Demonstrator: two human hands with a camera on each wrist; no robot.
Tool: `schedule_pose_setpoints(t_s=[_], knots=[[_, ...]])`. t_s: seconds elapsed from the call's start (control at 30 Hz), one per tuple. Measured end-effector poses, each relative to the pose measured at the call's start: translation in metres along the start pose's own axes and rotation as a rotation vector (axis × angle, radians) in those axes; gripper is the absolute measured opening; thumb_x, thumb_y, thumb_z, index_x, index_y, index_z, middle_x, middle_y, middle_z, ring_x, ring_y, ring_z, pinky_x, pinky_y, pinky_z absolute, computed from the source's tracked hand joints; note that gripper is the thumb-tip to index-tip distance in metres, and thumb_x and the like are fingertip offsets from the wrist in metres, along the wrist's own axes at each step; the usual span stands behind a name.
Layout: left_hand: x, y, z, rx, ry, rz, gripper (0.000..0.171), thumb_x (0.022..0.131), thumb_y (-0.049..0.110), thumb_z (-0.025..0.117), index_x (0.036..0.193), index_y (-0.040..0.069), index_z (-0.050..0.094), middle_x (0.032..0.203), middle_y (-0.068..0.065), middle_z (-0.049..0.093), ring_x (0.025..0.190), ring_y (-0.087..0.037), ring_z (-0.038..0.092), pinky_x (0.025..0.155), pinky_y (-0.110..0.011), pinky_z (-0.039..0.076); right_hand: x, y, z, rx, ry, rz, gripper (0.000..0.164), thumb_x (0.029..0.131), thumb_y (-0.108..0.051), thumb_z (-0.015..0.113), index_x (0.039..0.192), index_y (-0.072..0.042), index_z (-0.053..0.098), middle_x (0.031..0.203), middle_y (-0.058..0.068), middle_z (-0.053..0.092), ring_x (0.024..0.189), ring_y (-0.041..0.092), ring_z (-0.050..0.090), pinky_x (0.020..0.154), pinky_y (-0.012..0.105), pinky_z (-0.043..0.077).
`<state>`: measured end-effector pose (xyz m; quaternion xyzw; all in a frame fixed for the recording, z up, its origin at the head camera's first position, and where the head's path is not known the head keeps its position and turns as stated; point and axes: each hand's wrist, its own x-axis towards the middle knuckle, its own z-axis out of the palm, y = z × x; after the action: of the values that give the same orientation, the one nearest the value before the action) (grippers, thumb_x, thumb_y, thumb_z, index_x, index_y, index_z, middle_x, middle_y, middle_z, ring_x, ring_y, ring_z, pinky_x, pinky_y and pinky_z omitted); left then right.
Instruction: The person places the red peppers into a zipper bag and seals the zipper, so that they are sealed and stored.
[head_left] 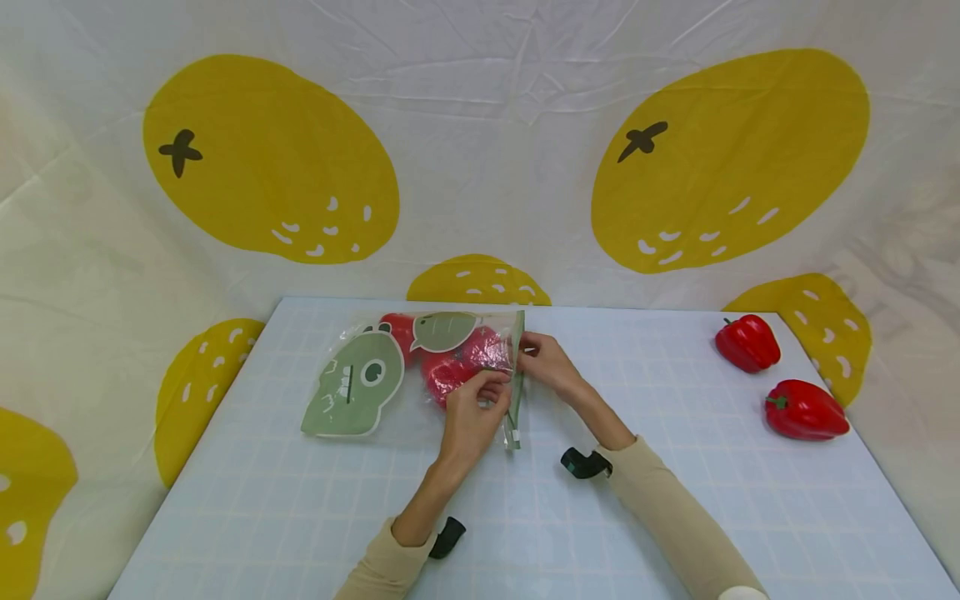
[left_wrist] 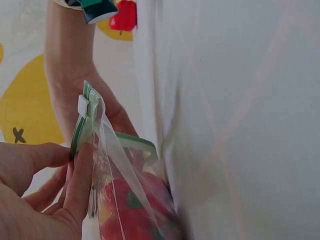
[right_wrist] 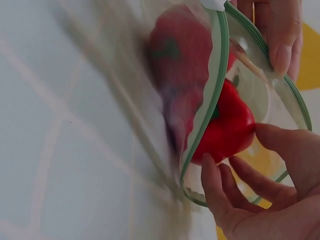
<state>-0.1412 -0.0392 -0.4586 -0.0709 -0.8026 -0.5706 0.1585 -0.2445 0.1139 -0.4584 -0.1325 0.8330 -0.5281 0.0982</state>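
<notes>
A clear zip bag (head_left: 348, 396) with a green cartoon animal print lies on its side, with red bell peppers (head_left: 450, 375) inside. My left hand (head_left: 468, 421) pinches the near edge of its green-lined mouth (left_wrist: 76, 135), close to the white slider (left_wrist: 83, 106). In the right wrist view the mouth stands spread. There my right hand (right_wrist: 270, 187) reaches in at the opening, thumb and fingertips on opposite sides of a glossy red bell pepper (right_wrist: 230, 125). From the head, the right fingers are partly hidden behind the bag's edge.
Two more red bell peppers, one farther back (head_left: 748, 342) and one nearer (head_left: 806, 410), lie at the table's right side. A pale blue checked cloth covers the table (head_left: 262, 500). Behind it hangs a white curtain (head_left: 487, 167) with yellow fruit prints.
</notes>
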Motion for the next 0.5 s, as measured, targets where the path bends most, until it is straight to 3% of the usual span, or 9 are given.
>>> schedule_pose_setpoints(t_s=[0.17,0.5], knots=[[-0.0007,0.0025,-0.0009,0.012,-0.008,0.000,0.011,0.090,-0.002,0.074,0.101,-0.001,0.075,0.088,-0.009,0.074,0.079,-0.021,0.069,0.069,-0.026,0.059,0.0049,0.0001,0.0018,0.036,-0.038,0.009,0.037,0.098,-0.012,0.060,0.130,0.005,0.063,0.126,0.024,0.064,0.104,0.028,0.060,0.080,0.026,0.050],[-0.0010,0.0034,-0.0020,0.012,-0.025,0.008,0.010,0.090,-0.001,0.073,0.100,-0.002,0.076,0.087,-0.009,0.073,0.079,-0.022,0.069,0.067,-0.024,0.057,0.0103,-0.0030,0.0071,0.101,-0.089,0.028,0.030,0.096,-0.009,0.061,0.121,0.007,0.063,0.126,0.023,0.064,0.108,0.026,0.057,0.089,0.031,0.049]])
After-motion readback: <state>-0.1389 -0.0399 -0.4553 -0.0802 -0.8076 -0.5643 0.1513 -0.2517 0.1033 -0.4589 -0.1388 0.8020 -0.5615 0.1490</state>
